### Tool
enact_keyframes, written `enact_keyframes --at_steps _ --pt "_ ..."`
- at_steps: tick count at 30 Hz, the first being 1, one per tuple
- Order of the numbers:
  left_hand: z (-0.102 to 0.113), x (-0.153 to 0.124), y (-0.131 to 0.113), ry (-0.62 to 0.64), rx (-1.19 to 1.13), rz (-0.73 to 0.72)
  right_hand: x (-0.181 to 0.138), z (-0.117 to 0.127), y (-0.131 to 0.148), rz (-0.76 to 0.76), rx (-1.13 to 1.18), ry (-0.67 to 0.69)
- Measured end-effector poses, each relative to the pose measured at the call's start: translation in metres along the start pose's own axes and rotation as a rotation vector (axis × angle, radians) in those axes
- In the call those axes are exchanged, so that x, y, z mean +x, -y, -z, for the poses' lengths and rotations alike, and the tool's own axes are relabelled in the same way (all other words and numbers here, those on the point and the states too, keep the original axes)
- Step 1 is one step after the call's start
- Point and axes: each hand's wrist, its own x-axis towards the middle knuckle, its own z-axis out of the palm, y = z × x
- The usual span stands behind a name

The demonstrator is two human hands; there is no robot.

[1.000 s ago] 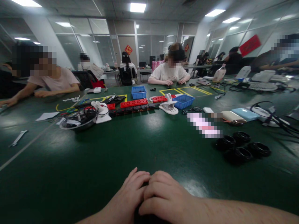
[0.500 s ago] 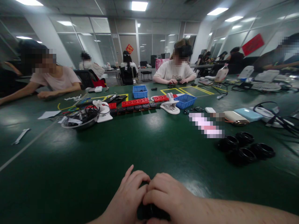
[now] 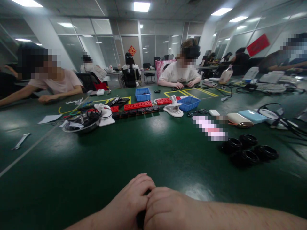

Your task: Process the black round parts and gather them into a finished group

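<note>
My left hand and my right hand rest side by side on the green table at the bottom middle of the head view. Both are curled closed and pressed against each other. A dark object shows in the gap between them; I cannot make out what it is. Several black rings lie to the right, well beyond my right hand.
Across the table stand two blue bins, red and black power strips, white clamp stands, a clear bowl of parts, a wrench, phones and cables at right. Several other people sit around the table.
My hands have drawn slightly toward me and closed tighter together; the left fingers, raised half a second ago, are curled down again. The person opposite has lifted their head.
</note>
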Motion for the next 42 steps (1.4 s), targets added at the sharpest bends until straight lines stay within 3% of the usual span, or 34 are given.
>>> enact_keyframes --at_steps 3,7,10,15,22,28,34,39,42 --pt "0.004 0.004 -0.002 0.057 -0.007 0.046 0.001 -0.005 -0.003 0.081 0.01 -0.063" --pt "0.006 0.004 -0.002 0.125 0.023 0.072 -0.002 -0.006 -0.003 0.103 0.012 -0.268" --pt "0.001 -0.001 0.001 0.04 0.107 0.106 -0.004 -0.005 -0.002 -0.014 -0.037 -0.347" --pt "-0.013 -0.009 0.003 -0.123 0.247 0.077 -0.008 -0.01 -0.004 -0.186 -0.058 -0.367" --pt "-0.017 -0.008 0.001 -0.124 0.258 0.045 -0.007 -0.012 -0.004 -0.222 -0.078 -0.213" --pt "-0.014 -0.006 -0.001 -0.123 0.2 0.074 -0.007 -0.005 0.0 -0.14 -0.05 -0.219" --pt "-0.005 -0.002 0.003 0.001 -0.026 0.055 0.001 0.007 0.003 -0.023 -0.017 -0.1" --pt "0.008 0.005 0.001 0.113 -0.047 -0.003 0.003 0.006 0.003 0.009 0.027 0.019" --pt "0.016 0.008 -0.004 0.163 -0.039 0.017 0.001 0.003 0.004 0.019 0.037 0.009"
